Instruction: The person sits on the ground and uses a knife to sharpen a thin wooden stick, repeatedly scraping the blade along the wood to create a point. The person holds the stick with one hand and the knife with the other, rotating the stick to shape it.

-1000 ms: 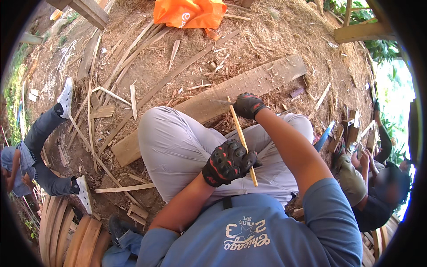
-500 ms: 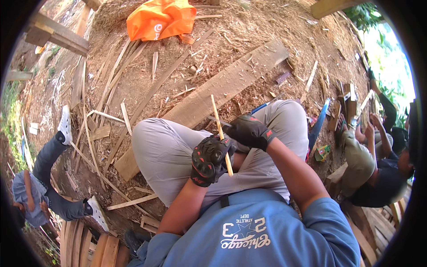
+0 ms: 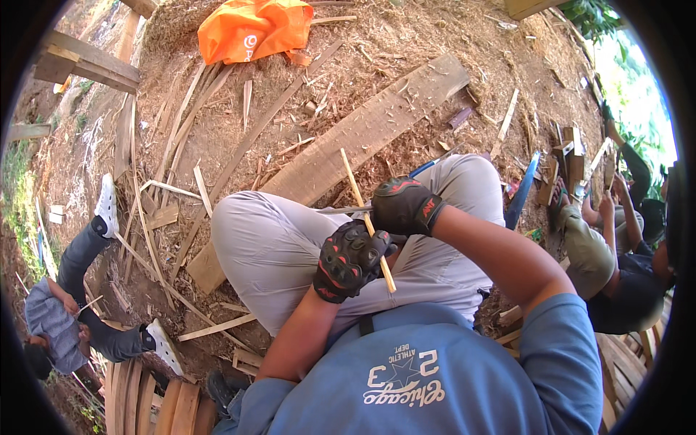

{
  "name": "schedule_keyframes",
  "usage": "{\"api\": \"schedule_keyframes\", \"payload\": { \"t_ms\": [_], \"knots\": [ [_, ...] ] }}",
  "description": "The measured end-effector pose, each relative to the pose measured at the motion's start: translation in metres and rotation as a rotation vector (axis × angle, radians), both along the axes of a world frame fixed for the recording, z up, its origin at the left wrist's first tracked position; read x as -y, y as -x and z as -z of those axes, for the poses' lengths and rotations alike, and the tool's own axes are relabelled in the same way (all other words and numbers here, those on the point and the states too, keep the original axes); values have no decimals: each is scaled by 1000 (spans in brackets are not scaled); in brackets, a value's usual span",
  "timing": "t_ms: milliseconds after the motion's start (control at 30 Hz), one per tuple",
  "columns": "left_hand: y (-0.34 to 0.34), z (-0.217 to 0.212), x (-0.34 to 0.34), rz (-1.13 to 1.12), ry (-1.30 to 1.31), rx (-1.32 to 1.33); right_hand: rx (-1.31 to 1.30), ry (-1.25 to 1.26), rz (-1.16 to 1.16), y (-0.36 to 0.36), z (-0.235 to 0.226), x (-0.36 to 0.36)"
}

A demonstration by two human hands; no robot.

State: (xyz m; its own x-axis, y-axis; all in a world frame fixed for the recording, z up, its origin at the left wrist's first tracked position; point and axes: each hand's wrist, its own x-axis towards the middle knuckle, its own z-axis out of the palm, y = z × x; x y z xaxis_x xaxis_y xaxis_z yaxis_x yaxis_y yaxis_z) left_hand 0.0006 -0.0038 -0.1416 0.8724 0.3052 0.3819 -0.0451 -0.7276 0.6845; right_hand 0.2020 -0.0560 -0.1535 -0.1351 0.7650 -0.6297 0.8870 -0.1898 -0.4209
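Note:
My left hand (image 3: pixel 351 259), in a black glove with red marks, is closed around a thin pale wooden stick (image 3: pixel 353 179). The stick slants across my lap, its upper end pointing away from me and its lower end showing below the fingers. My right hand (image 3: pixel 404 206), gloved the same way, is closed on a knife (image 3: pixel 341 211); the handle is hidden in the fist. Its narrow grey blade points left and crosses the stick just above my left hand. Both fists are close together over my crossed legs.
A broad plank (image 3: pixel 377 127) lies on chip-covered ground ahead, with an orange bag (image 3: pixel 254 32) beyond. Thin wood strips (image 3: pixel 192 119) litter the left. A blue blade-shaped object (image 3: pixel 522 192) is beside my right knee. People sit at left (image 3: pixel 54 319) and right (image 3: pixel 616 279).
My right hand has moved slightly down and right, its elbow swinging outward. The knife blade has turned to lie nearly level across the stick. My left hand has shifted slightly right with the stick.

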Motion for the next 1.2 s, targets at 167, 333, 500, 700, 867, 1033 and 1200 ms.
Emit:
{"api": "schedule_keyframes", "payload": {
  "t_ms": [167,333,500,700,867,1033,1200],
  "knots": [
    [0,10,4,-25,-41,81,-82,102,-95,-4,-22,1],
    [-6,6,4,38,-26,95,51,97,4,-9,-7,-4],
    [-3,4,1,31,5,102,14,42,-222,-15,14,-9],
    [-8,9,4,46,29,123,63,75,-53,-7,-12,-14],
    [-7,13,5,78,-7,105,32,-56,20,-14,44,-17],
    [-6,14,0,105,27,110,-93,-6,-88,-14,38,-2],
    [-6,10,4,28,-26,151,-85,2,-175,-12,20,-6]
  ]
}}
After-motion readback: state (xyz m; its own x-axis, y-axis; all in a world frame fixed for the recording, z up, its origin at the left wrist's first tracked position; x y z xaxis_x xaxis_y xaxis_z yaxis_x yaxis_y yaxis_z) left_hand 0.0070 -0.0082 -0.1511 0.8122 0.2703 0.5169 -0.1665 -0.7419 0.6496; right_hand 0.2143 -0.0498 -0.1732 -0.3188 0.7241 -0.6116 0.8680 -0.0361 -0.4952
